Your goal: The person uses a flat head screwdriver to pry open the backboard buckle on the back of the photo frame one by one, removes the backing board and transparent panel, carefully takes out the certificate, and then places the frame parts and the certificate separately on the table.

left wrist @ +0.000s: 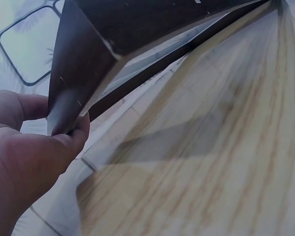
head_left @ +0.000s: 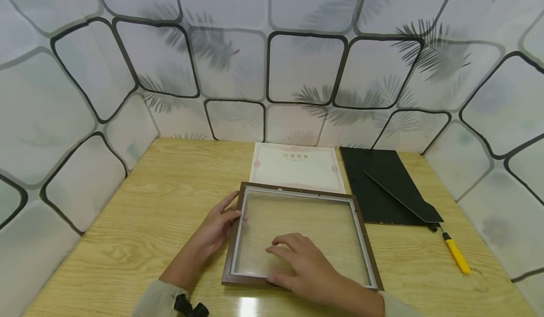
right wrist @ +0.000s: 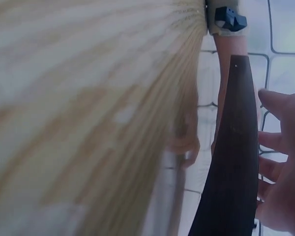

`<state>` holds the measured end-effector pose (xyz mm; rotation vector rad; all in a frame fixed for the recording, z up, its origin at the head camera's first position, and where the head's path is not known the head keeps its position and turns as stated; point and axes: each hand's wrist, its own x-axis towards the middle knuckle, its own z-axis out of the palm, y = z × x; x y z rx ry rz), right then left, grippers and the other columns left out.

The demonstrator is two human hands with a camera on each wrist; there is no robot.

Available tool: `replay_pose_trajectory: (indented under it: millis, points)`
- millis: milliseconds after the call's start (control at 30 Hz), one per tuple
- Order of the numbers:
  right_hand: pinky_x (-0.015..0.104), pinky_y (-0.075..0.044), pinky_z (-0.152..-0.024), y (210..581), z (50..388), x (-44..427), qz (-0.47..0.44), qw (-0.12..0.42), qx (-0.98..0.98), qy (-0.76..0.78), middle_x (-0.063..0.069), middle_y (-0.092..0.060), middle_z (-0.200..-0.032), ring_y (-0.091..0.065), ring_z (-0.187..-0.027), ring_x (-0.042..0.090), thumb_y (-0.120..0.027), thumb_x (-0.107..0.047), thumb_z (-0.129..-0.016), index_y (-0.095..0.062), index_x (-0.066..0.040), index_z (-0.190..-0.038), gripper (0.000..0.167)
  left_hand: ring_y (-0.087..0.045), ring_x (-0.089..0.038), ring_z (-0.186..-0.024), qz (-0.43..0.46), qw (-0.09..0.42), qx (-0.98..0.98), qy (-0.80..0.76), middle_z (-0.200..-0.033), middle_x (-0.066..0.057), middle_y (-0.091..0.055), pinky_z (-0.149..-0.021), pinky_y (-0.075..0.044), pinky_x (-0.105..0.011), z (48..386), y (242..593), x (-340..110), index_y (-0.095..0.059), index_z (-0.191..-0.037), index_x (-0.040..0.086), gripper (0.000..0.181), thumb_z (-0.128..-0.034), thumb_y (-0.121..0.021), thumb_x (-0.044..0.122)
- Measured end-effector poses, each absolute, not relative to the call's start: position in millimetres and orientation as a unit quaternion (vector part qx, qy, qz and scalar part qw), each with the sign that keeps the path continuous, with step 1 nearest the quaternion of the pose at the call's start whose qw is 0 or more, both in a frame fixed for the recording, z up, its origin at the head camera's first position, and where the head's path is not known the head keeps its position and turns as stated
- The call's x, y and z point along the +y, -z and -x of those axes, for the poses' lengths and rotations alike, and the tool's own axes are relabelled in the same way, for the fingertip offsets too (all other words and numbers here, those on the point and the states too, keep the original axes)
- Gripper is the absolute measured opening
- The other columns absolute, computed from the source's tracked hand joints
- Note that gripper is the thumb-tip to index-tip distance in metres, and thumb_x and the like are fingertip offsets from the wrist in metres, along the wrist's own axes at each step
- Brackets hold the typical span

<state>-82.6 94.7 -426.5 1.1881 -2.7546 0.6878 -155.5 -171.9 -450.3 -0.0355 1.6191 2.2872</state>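
Observation:
A brown picture frame (head_left: 238, 280) with a pale inner edge is held at the table's front, and the wood grain shows through its middle. My left hand (head_left: 216, 229) grips its left side; in the left wrist view, thumb and fingers (left wrist: 29, 142) pinch the dark frame (left wrist: 78, 73) at a corner. Above the near part of the frame is my right hand (head_left: 303, 267), fingers loosely bent and holding nothing, thumb close to the front bar. The right wrist view has this hand (right wrist: 287, 162) beside the frame bar (right wrist: 233, 147); I cannot tell whether they touch.
Behind the frame lies a white certificate (head_left: 297, 166) with pink marks. At the right is a black backing board (head_left: 374, 163) with a raised stand flap (head_left: 403, 199). A yellow-handled tool (head_left: 458, 256) lies near it. Patterned cloth walls (head_left: 306, 71) surround the wooden table (head_left: 170, 180).

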Motion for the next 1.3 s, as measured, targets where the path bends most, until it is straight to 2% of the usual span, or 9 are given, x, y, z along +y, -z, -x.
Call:
replay_pose_trajectory:
  millis: [100, 267, 533, 667, 1133, 1300]
  points:
    - [0.045, -0.045, -0.105, 426.9, 81.9, 87.9, -0.388, 0.038, -0.897, -0.207, -0.006, -0.056, -0.138, -0.048, -0.129, 0.013, -0.056, -0.064, -0.094, -0.064, -0.022, -0.136, 0.059, -0.066, -0.011, -0.096, 0.003, 0.17, 0.566, -0.807, -0.148, -0.027, -0.043, -0.085, -0.053, -0.023, 155.6, 450.6, -172.6, -0.014, -0.163, 0.013, 0.073, -0.0996, -0.048, -0.001]
    - [0.044, -0.044, -0.106, 424.7, 80.6, 77.5, -0.395, 0.049, -0.897, -0.194, -0.004, -0.056, -0.138, -0.048, -0.129, 0.015, -0.056, -0.064, -0.093, -0.062, -0.021, -0.137, 0.062, -0.066, -0.011, -0.096, 0.002, 0.169, 0.561, -0.81, -0.149, -0.028, -0.042, -0.084, -0.054, -0.022, 155.6, 451.0, -173.0, -0.015, -0.163, 0.013, 0.074, -0.0993, -0.049, -0.001]
    - [0.042, -0.046, -0.105, 418.3, 81.0, 65.5, -0.401, 0.059, -0.896, -0.18, -0.002, -0.056, -0.138, -0.049, -0.128, 0.016, -0.06, -0.06, -0.094, -0.061, -0.02, -0.138, 0.06, -0.066, -0.01, -0.093, 0.011, 0.167, 0.555, -0.815, -0.145, -0.023, -0.046, -0.085, -0.054, -0.024, 156.0, 450.6, -171.4, -0.018, -0.163, 0.014, 0.072, -0.0996, -0.048, -0.001]
    - [0.038, -0.049, -0.101, 417.7, 82.2, 63.0, -0.411, 0.084, -0.891, -0.175, -0.001, -0.057, -0.136, -0.051, -0.125, 0.014, -0.064, -0.057, -0.093, -0.062, -0.019, -0.137, 0.058, -0.065, -0.01, -0.093, 0.009, 0.17, 0.554, -0.815, -0.146, -0.022, -0.046, -0.085, -0.054, -0.024, 156.0, 450.6, -171.3, -0.017, -0.163, 0.014, 0.073, -0.0996, -0.049, -0.001]
    - [0.032, -0.052, -0.095, 423.4, 85.5, 52.7, -0.445, 0.172, -0.864, -0.158, -0.002, -0.059, -0.129, -0.055, -0.116, 0.012, -0.069, -0.055, -0.09, -0.065, -0.017, -0.132, 0.057, -0.064, -0.011, -0.094, 0.014, 0.174, 0.554, -0.814, -0.124, -0.008, -0.055, -0.086, -0.054, -0.024, 154.9, 450.1, -173.4, -0.017, -0.163, 0.016, 0.07, -0.1025, -0.051, 0.005]
    - [0.028, -0.054, -0.088, 422.5, 83.8, 49.4, -0.45, 0.18, -0.863, -0.143, -0.004, -0.059, -0.127, -0.058, -0.11, 0.01, -0.07, -0.051, -0.092, -0.065, -0.019, -0.131, 0.051, -0.064, -0.011, -0.094, 0.012, 0.175, 0.554, -0.814, -0.131, -0.01, -0.054, -0.086, -0.054, -0.025, 154.9, 449.7, -172.7, -0.017, -0.163, 0.017, 0.069, -0.1031, -0.051, 0.006]
